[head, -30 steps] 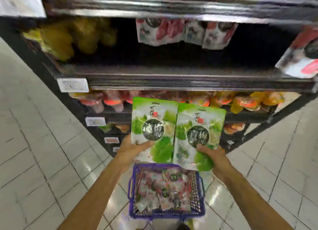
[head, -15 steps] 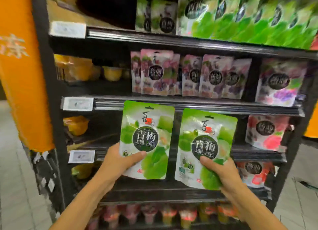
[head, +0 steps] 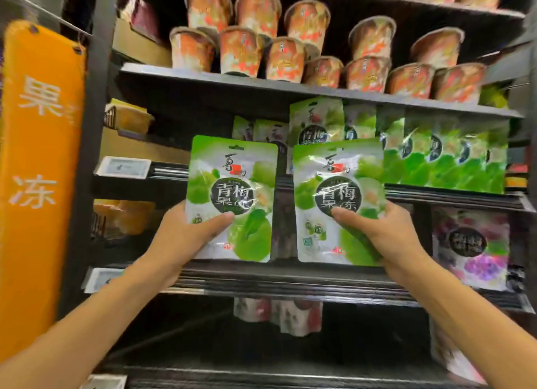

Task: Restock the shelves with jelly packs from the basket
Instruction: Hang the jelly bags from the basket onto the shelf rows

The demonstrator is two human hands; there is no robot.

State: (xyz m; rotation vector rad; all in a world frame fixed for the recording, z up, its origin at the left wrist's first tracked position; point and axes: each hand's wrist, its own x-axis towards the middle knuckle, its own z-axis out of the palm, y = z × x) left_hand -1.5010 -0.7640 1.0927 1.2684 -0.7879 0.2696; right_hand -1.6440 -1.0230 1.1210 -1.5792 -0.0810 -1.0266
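Note:
My left hand [head: 186, 237] grips a green jelly pack [head: 241, 182] by its lower left corner, thumb across the front. My right hand [head: 380, 231] holds a second green jelly pack [head: 337, 196] the same way at its lower right. Both packs are upright, side by side, in front of the black shelf [head: 290, 278]. Behind them, a row of matching green packs [head: 441, 156] stands on the shelf above, mostly to the right. The basket is out of view.
Orange cups [head: 290, 57] are stacked on the top shelf. Purple jelly packs [head: 470, 246] stand at the right on the middle shelf, pink ones [head: 279, 316] below. An orange sign [head: 40, 167] hangs at the left. Price tags [head: 123, 167] sit on the shelf edges.
Both hands have lifted the two green packs from above the basket up to the level of the green-pack shelf. My view has tilted up, and the basket has dropped out of sight.

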